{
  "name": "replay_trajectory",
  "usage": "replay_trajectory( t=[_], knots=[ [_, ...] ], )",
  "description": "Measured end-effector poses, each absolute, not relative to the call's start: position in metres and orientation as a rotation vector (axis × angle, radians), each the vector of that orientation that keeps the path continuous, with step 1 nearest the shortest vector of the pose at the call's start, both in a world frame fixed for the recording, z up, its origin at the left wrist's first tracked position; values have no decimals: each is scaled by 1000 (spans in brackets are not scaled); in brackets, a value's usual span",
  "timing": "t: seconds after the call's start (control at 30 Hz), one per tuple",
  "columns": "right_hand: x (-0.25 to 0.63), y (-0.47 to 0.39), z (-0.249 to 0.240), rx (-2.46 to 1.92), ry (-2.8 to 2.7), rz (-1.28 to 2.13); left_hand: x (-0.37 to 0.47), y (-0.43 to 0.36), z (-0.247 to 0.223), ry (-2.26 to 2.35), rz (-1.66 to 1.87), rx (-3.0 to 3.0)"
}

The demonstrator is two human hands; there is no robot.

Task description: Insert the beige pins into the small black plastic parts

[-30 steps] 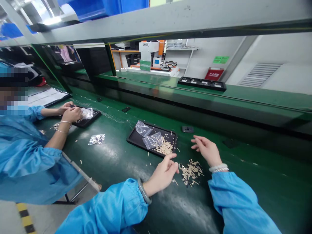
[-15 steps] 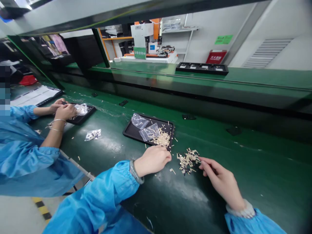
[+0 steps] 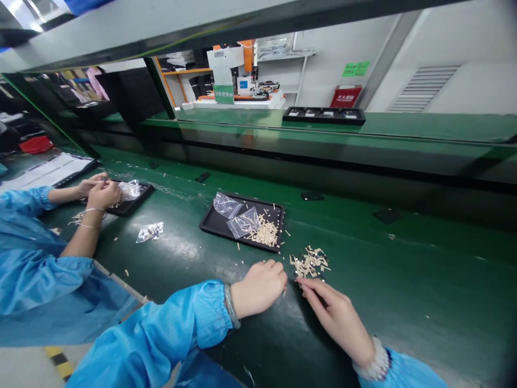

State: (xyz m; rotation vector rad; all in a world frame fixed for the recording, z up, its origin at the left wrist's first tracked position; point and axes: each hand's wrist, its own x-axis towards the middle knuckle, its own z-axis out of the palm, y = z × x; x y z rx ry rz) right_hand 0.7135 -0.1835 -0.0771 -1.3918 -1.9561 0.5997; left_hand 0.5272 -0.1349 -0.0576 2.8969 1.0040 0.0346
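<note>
My left hand (image 3: 262,288) is curled closed, palm down, just left of a loose pile of small cream strips and dark bits (image 3: 310,262). Its fingertips are turned away, and what they hold is hidden; a pale sliver shows just under them. Thumb and forefinger of my right hand (image 3: 337,318) pinch together at the pile's near edge, close to my left fingers; anything between them is too small to name. Beyond my left hand lies a black tray (image 3: 214,225) with clear plastic bags (image 3: 244,222) and a heap of cream strips (image 3: 264,231).
At the left, a co-worker's hands (image 3: 100,191) work over another black tray (image 3: 131,206). A small clear bag (image 3: 150,231) lies between us on the green table (image 3: 404,302). Flat dark pieces (image 3: 312,196) lie along the back. A black compartment tray (image 3: 324,116) stands on the raised shelf.
My right hand has moved left and nearer to me, from the pile's right side to its near edge. My left hand has come slightly towards me, away from the tray.
</note>
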Motion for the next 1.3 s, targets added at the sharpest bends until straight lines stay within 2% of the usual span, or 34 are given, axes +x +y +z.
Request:
replay_trajectory(
  t=[0.17, 0.47, 0.7, 0.87, 1.1, 1.3],
  knots=[
    [712, -184, -79, -1410, -1956, 574, 528, -141, -54, 1071, 4, 2897],
    [711, -186, -79, -1403, -1869, 663, 526, -138, -50, 924, -11, 2912],
    [698, -170, -62, -1454, -1498, 1048, 530, -126, -36, 1131, 431, 2493],
    [686, -156, -45, -1393, -1373, 1206, 529, -126, -32, 1056, 756, 2156],
    [670, -141, -31, -1327, -1360, 1201, 520, -118, -42, 959, 969, 1329],
    [660, -128, -22, -1328, -1504, 1004, 516, -111, -39, 896, 1061, 1159]
  ],
)
